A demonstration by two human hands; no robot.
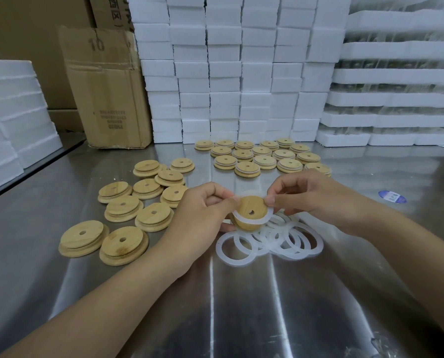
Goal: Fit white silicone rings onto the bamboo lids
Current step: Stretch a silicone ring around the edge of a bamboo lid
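Two sets of fingers point(231, 201), left hand point(202, 210) and right hand point(306, 197), pinch one white silicone ring point(251, 222) half-seated round the bamboo lid point(249, 209), held just above the desk point(241, 306). Loose rings point(280, 241) lie beneath. Roughly a dozen bare lids point(138, 205) wait at left; the farther cluster of lids point(262, 156) looks ringed. The cardboard box point(107, 94) hides its contents.

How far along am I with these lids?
Apparently done: the far cluster of lids, several showing white rings. In hand: left hand and right hand stretch a ring over one lid. Left: roughly ten bare lids, plus loose rings.
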